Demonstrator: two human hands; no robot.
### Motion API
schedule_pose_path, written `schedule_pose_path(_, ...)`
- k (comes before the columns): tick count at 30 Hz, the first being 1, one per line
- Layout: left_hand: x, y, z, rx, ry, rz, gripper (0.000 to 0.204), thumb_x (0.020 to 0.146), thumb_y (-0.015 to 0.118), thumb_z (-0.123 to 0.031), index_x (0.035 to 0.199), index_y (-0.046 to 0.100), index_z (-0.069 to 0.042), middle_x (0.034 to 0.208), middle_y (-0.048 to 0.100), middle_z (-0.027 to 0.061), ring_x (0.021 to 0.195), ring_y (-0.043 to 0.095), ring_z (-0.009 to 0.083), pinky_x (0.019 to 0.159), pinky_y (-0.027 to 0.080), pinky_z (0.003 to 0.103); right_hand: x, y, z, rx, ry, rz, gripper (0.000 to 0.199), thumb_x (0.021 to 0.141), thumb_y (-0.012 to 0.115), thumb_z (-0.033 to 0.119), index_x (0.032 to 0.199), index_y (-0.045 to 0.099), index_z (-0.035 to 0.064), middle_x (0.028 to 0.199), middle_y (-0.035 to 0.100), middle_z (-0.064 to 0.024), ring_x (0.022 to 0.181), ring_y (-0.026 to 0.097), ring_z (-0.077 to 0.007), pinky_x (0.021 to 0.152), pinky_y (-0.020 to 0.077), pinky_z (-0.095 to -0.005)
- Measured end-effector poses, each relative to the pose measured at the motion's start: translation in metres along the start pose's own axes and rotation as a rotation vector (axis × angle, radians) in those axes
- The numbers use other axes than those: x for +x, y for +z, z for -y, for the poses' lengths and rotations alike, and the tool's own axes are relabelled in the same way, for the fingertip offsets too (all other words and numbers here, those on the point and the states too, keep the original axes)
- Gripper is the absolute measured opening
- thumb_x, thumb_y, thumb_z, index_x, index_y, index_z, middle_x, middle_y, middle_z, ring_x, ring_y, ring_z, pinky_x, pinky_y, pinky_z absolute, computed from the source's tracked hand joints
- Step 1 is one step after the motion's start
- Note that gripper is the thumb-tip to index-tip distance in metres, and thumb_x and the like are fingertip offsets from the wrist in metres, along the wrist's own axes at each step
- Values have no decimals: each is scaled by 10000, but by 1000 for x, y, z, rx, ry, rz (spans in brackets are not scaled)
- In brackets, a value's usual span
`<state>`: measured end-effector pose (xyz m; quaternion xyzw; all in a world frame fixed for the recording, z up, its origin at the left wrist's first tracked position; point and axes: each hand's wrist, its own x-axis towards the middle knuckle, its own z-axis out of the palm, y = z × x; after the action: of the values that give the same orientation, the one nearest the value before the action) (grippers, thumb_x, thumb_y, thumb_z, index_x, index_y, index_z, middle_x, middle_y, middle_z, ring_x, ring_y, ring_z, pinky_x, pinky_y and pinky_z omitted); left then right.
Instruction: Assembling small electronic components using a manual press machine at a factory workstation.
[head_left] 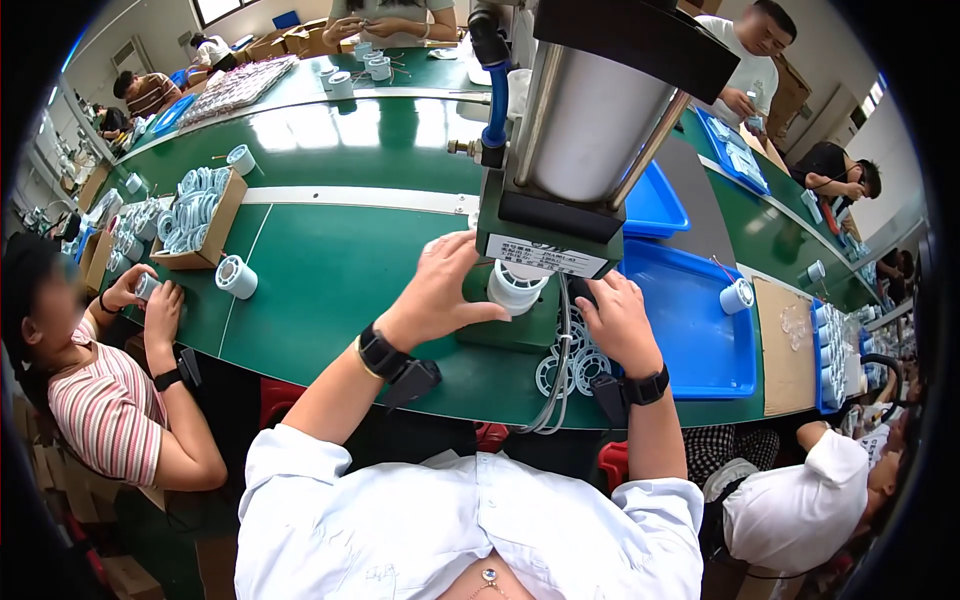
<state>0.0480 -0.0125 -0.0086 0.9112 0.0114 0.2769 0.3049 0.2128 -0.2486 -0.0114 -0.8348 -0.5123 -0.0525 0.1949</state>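
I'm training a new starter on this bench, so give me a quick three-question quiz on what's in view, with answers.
1. True or false: the white flanged cylinder nearest the wearer's left hand sits beneath the pneumatic press.
2. What is heaped in the cardboard box nearest the wearer, on the left: A) gloves, B) pale rings, or C) bottles?
3. Fill the gap: the large tray just right of the right hand is coloured ____.

Key: 1. True. 2. B. 3. Blue.
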Motion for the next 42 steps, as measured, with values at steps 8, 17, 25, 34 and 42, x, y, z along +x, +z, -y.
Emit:
schedule_pose_path(8,-90,-155,118,890,-690,-194,573,829,690,-478,1287,586,-151,1384,513,123,1336,379,362,1116,246,485,-1,2,-1,-117,-41,-27,377,862,637,167,1225,611,68,1235,620,-98,1162,552,-266,988,384,-407)
schedule_pose_path(17,-137,-164,118,548,-478,-35,636,746,687,-129,1351,498,-89,1381,485,171,1295,407,371,1110,321,444,44,-36,65,593,47,212,417,753,774,217,1102,639,33,1038,662,-156,985,611,-319,834,483,-384)
schedule_pose_path(25,-63,-76,20,422,-243,130,688,664,756,-14,1310,525,-72,1198,593,143,1092,540,362,1048,387,411,40,-29,19,617,87,-246,579,755,764,234,1225,513,8,1120,636,-173,1023,631,-306,868,494,-350)
schedule_pose_path(34,-69,-48,16,-262,-419,-6,583,684,772,-3,1230,566,-16,1085,640,91,1002,632,217,929,497,343,-72,-67,-190,-246,699,-280,732,740,786,393,1373,483,186,1448,462,-113,1375,362,-332,1100,233,-557)
schedule_pose_path(42,-42,-34,-12,-325,-330,-86,580,665,826,-33,1185,574,27,1085,648,106,1021,634,189,923,494,307,-83,-61,-73,193,271,-267,455,873,679,278,1261,589,58,1240,602,-184,1162,562,-332,995,425,-398)
